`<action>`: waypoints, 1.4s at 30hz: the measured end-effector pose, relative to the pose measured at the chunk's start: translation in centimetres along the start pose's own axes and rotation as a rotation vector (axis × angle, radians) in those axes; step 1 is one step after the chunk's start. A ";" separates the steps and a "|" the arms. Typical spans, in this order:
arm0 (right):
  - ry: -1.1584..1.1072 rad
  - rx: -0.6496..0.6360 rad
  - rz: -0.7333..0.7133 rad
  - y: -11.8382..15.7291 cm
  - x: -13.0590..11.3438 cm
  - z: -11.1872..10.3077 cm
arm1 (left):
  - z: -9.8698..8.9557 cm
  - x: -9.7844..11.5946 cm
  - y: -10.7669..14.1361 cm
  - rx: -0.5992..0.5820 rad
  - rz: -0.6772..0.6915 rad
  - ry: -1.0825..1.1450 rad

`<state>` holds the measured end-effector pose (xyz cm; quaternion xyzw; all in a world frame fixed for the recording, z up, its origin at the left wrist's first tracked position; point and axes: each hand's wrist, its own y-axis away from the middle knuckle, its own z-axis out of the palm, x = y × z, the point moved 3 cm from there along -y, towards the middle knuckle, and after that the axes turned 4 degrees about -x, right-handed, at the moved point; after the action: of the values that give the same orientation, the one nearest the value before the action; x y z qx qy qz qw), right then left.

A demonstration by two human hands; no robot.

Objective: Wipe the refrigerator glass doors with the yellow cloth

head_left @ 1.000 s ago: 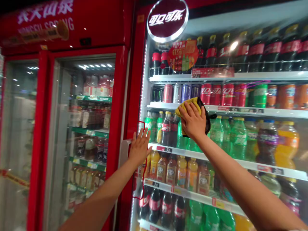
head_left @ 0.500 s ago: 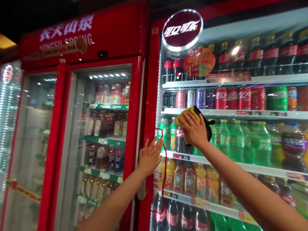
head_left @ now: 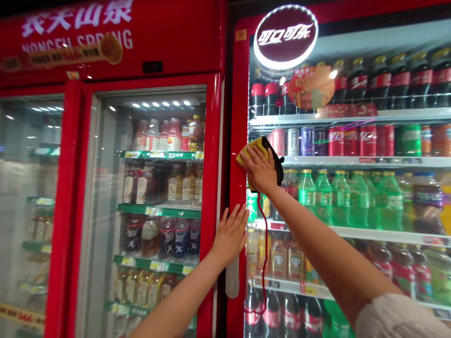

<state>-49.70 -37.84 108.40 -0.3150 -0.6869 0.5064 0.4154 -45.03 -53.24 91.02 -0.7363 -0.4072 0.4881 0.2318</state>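
Observation:
My right hand (head_left: pixel 260 169) holds a yellow and black cleaning cloth (head_left: pixel 277 165) against the left side of the glass door of the right-hand drinks fridge. Its fingers lie stretched over the cloth, which reaches onto the red door frame (head_left: pixel 240 112). Lower and to the left, my left hand (head_left: pixel 229 237) rests against that frame with its fingers spread and nothing in them. A pale door handle (head_left: pixel 232 280) shows just below it. From under the cloth, a thin red cord or line (head_left: pixel 266 249) runs down the glass; I cannot tell what it belongs to.
Behind the glass, shelves hold cola bottles (head_left: pixel 357 82), cans (head_left: pixel 336 141) and green bottles (head_left: pixel 340 195). A round lit sign (head_left: pixel 286 37) sits at the door's top. To the left stands another red fridge (head_left: pixel 211 155) with bottled drinks inside.
The cloth under my right hand has moved left and up across the glass to the door frame. My left hand stays by the frame near the handle. The view has shifted.

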 end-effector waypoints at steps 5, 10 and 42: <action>0.026 -0.092 -0.158 2.8 -1.9 0.8 | 0.2 -0.4 1.2 -0.008 0.011 0.061; 0.050 -0.131 -0.159 6.3 -3.4 1.2 | 0.3 -0.3 2.5 -0.012 0.001 0.120; 0.007 -0.102 -0.044 2.0 -2.4 1.0 | 1.5 1.2 4.7 0.172 -0.124 0.182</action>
<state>-49.51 -39.77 105.68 -0.3227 -0.7170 0.4603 0.4122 -44.40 -55.00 86.26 -0.7283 -0.3858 0.4372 0.3600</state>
